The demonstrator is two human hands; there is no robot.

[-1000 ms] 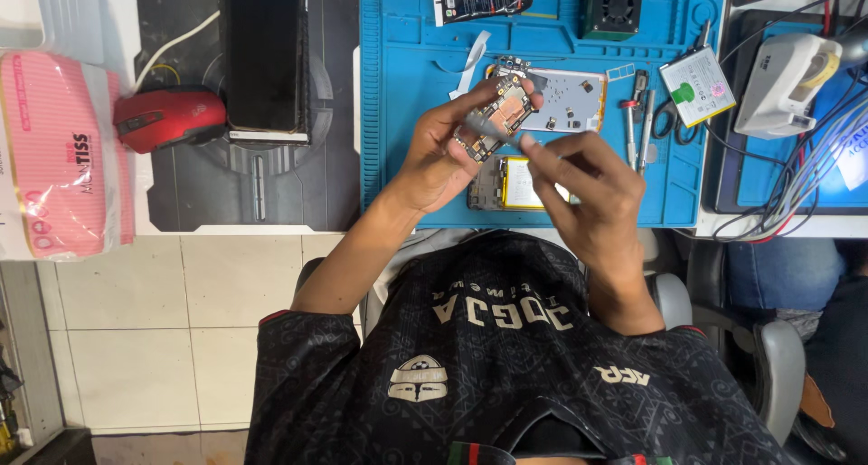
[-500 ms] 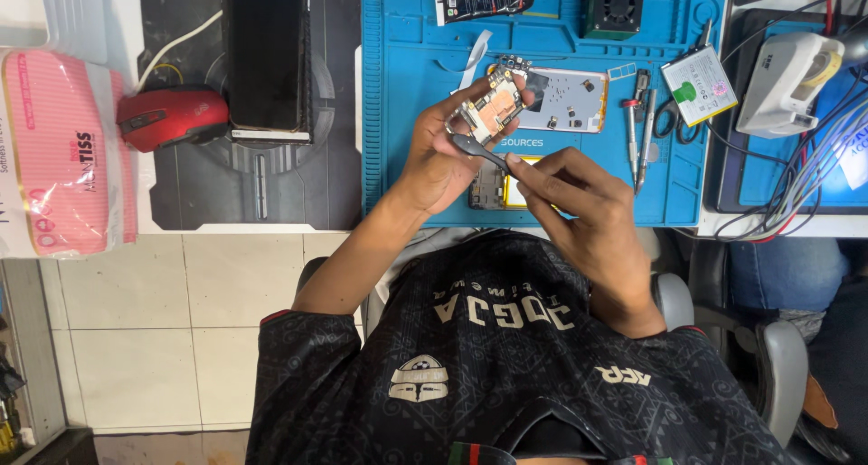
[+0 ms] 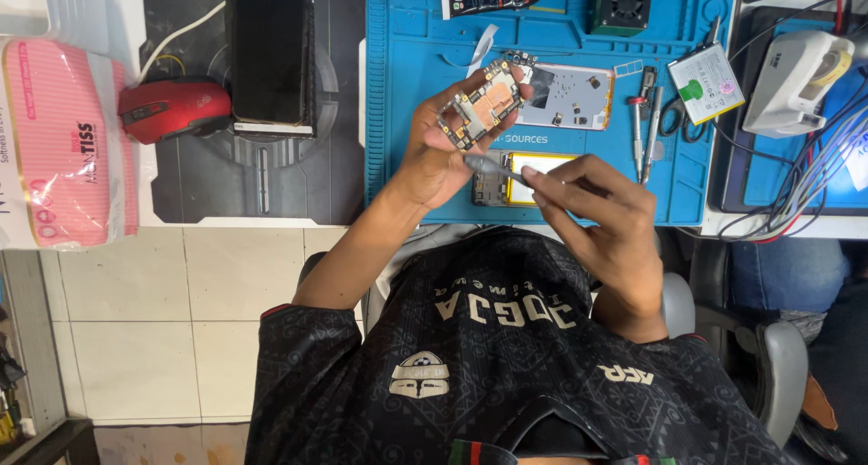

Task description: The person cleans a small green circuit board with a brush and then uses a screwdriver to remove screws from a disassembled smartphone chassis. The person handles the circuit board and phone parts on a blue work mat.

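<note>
copper-toned board (image 3: 481,105) clamped in my left hand (image 3: 434,153); right hand (image 3: 601,216) pinches tweezers (image 3: 493,166), tip just under it, above blue mat (image 3: 407,112).

Bare blue mat (image 3: 407,112) lies left of the hands; screwdrivers (image 3: 644,126) and scissors (image 3: 674,121) crowd the right.

Phone repair workshop. Surface carries a blue repair mat (image 3: 407,112) with an opened phone (image 3: 570,96), loose battery (image 3: 706,82), screwdrivers (image 3: 644,121), small fan (image 3: 622,2) and tangled cables (image 3: 796,203). Circuit board (image 3: 479,105) held over the mat. Red mouse (image 3: 172,109), pink tissue pack (image 3: 59,144) alongside; tiled floor (image 3: 163,320) below.
</note>
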